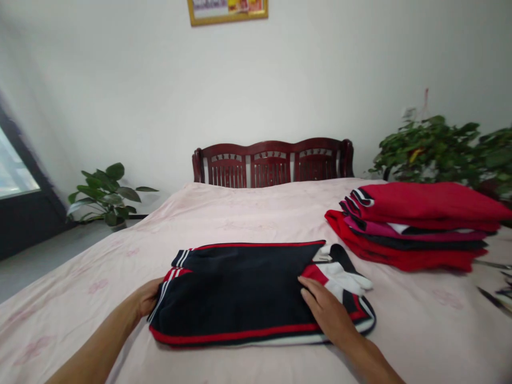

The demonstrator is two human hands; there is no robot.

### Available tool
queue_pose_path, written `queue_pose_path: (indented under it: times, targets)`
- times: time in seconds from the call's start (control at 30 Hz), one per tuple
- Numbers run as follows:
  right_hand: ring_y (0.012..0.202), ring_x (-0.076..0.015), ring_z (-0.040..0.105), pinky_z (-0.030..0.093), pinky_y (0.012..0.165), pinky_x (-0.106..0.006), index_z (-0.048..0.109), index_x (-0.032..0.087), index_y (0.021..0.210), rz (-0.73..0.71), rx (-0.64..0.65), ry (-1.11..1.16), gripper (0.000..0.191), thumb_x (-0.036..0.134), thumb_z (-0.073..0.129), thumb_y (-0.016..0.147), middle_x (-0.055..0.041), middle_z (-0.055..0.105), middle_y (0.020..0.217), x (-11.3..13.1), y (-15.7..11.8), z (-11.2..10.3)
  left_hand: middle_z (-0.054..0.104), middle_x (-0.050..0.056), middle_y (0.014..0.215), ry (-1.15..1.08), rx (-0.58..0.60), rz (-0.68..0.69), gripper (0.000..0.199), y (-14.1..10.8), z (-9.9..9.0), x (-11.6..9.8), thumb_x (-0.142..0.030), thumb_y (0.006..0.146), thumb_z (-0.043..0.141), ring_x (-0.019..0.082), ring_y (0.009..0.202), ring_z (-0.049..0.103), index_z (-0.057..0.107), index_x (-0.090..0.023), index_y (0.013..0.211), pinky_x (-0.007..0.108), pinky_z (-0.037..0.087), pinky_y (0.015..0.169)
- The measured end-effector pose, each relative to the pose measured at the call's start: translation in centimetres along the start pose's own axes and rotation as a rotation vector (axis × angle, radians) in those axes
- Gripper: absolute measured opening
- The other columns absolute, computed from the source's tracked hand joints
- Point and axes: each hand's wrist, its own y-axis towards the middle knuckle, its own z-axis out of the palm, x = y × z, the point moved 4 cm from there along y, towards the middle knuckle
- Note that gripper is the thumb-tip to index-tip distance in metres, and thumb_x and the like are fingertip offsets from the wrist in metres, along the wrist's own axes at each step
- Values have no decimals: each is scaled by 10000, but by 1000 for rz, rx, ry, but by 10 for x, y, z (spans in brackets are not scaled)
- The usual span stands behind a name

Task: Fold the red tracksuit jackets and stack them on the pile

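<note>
A folded navy jacket (pixel 248 288) with red piping and red, white and navy parts lies flat in front of me. Its striped ribbed edges face left, and its white collar part is at the right. My left hand (pixel 149 297) grips the striped edge at the jacket's left end, with its fingertips hidden behind the cloth. Resting on the right part, beside the red and white section, is my right hand (pixel 326 309). Its fingers are stretched out and lie on the fabric.
The jacket lies on a pink bedspread (pixel 224 218). To the right stands a stack of folded red, magenta and dark clothes (pixel 420 224), with dark thin objects (pixel 496 298) near the right edge. Behind are a wooden headboard (pixel 272 162) and potted plants (pixel 108 194).
</note>
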Motion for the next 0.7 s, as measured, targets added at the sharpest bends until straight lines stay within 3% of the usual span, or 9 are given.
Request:
queue_pose_path:
  times: [0.13,0.2,0.3,0.4,0.5,0.6,0.7]
  targets:
    - [1188,-274,602,451,1023,-428,636,139,1264,195,-160,-197,506,342,268,981,-139,661,1284,-34,30,-44,786,98,844,123,152,-135,233,2,7,0,-386,690,780,334,866,751,717,-206,825,427,634,765]
    - [1132,-340,621,469,941,-491,675,139,1195,348,-80,-371,524,394,271,978,-175,686,1209,-55,46,-59,787,108,855,148,196,-141,236,3,14,-3,-387,655,796,333,886,748,708,-201,771,414,631,777]
    - [1066,-390,648,472,852,-513,726,161,1070,536,131,-466,616,563,273,957,-199,721,1081,-79,61,-63,783,123,817,126,208,-114,252,2,24,-8,-396,597,804,338,881,746,692,-190,693,404,623,792]
    - [1061,-369,661,460,855,-472,706,145,1101,478,196,-469,499,477,373,934,-211,727,1058,-85,70,-55,780,114,785,113,188,31,271,2,24,-11,-409,562,792,344,871,742,689,-182,670,403,613,783]
    - [1032,-300,685,466,820,-390,667,192,1178,400,206,-453,395,309,398,913,-159,736,1080,-85,71,-50,771,90,728,200,60,153,239,8,10,-8,-412,600,738,336,849,737,674,-188,654,379,598,718]
    - [986,-284,700,471,751,-363,658,252,1181,414,172,-460,395,309,353,935,-123,738,1074,-90,67,-51,764,71,699,365,-40,209,165,19,-6,-4,-360,686,621,318,839,732,659,-209,633,356,573,702]
    - [928,-287,711,476,716,-365,650,260,1176,432,141,-473,390,319,339,948,-118,748,1023,-98,60,-51,762,68,697,487,-105,231,132,28,-18,-5,-277,681,578,323,870,726,661,-222,594,348,551,740]
